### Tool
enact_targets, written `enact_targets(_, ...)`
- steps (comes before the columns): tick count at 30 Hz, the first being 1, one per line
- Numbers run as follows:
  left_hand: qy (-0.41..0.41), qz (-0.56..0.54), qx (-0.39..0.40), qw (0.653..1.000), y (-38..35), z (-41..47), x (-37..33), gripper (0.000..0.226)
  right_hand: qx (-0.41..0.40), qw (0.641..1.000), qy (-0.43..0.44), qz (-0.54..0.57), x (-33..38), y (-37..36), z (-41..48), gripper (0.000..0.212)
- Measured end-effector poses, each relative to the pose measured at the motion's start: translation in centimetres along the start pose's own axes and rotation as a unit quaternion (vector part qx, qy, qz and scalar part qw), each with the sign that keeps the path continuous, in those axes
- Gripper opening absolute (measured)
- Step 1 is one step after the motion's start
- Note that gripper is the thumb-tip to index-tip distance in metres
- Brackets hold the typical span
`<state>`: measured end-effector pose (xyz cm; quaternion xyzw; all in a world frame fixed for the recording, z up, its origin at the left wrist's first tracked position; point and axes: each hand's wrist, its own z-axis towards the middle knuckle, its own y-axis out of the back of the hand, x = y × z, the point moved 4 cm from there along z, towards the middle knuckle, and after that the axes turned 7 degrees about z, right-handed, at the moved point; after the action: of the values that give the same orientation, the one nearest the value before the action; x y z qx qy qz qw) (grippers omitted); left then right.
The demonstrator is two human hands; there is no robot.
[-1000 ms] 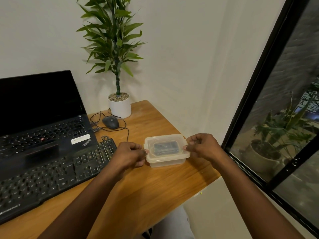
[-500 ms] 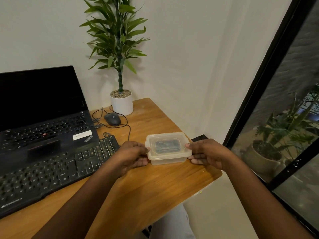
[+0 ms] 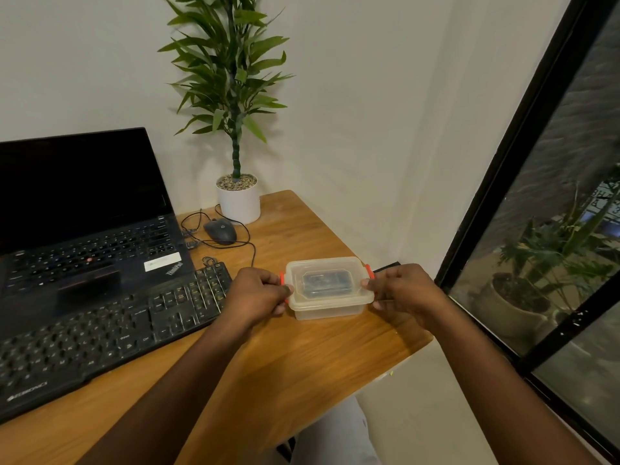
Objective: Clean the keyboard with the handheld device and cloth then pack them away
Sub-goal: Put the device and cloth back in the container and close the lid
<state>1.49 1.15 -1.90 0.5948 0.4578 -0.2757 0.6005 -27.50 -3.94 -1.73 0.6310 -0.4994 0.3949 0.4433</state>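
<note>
A small clear plastic box [image 3: 327, 308] with its lid on stands on the wooden desk [image 3: 302, 364] near the right edge. Orange clips [image 3: 368, 270] show at both of its ends. A dark object lies inside, blurred through the lid. My left hand [image 3: 256, 295] grips the box's left end, fingers curled at the clip. My right hand [image 3: 401, 292] pinches its right end. The black keyboard [image 3: 100, 333] lies to the left, its right end just behind my left hand.
An open black laptop [image 3: 84, 229] sits behind the keyboard. A wired mouse [image 3: 220, 230] and a potted plant [image 3: 239, 199] stand at the back of the desk. The desk ends close to the right of the box; a black-framed window [image 3: 523, 196] stands beyond.
Both hands have stayed at the ends of the box. The orange clips now show at each end where none were visible before. The view has shifted slightly.
</note>
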Motion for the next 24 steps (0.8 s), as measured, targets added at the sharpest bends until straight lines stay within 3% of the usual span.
enact_targets(7,-0.051,0.104,-0.006,0.993,0.0,0.0,-0.9,0.017,-0.050,0.977,0.075,-0.191,0.9,-0.3,0.5,0.018)
enact_targets(13,-0.090,0.214,0.001,0.973,-0.1,0.5,-1.9,0.026,-0.057,0.916,0.112,-0.380,2.5,-1.8,0.0,0.022)
enact_targets(19,-0.109,0.227,-0.009,0.968,-0.5,0.1,-1.6,0.029,-0.062,0.925,0.110,-0.359,2.4,-1.6,0.1,0.021)
enact_targets(24,-0.086,0.208,-0.018,0.974,0.2,1.3,-1.6,0.023,-0.074,0.971,0.083,-0.210,2.5,-0.9,0.7,0.024)
